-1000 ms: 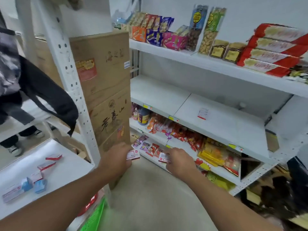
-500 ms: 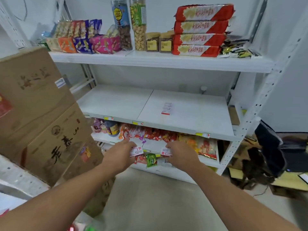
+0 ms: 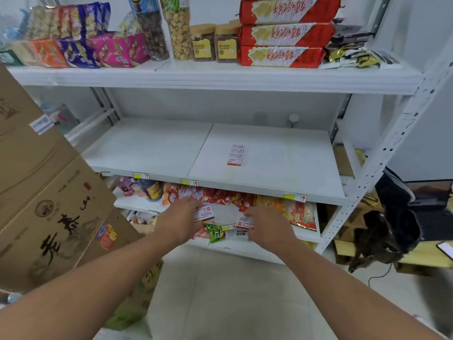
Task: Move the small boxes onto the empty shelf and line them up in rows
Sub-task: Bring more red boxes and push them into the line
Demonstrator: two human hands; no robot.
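Note:
A white middle shelf (image 3: pixel 269 173) faces me, bare except for a short row of small white-and-red boxes (image 3: pixel 235 155) lined front to back near its centre. My left hand (image 3: pixel 181 217) grips one small white-and-red box (image 3: pixel 204 213) below the shelf's front edge. My right hand (image 3: pixel 267 227) holds another small box (image 3: pixel 245 222) at the same height, a little to the right. Both hands are in front of the lower snack shelf, with the two boxes sticking out past the fingers.
Stacked cardboard cartons (image 3: pixel 46 192) crowd the left side. The top shelf (image 3: pixel 220 74) carries snack packs, jars and red biscuit packs. Red and orange snack bags (image 3: pixel 282 207) fill the shelf below. A dark bag (image 3: pixel 392 217) and a perforated upright (image 3: pixel 392 153) stand at the right.
My view has swung right from the side table to face the shelving squarely. Both hands, each still holding a box, have risen towards the middle shelf's front edge.

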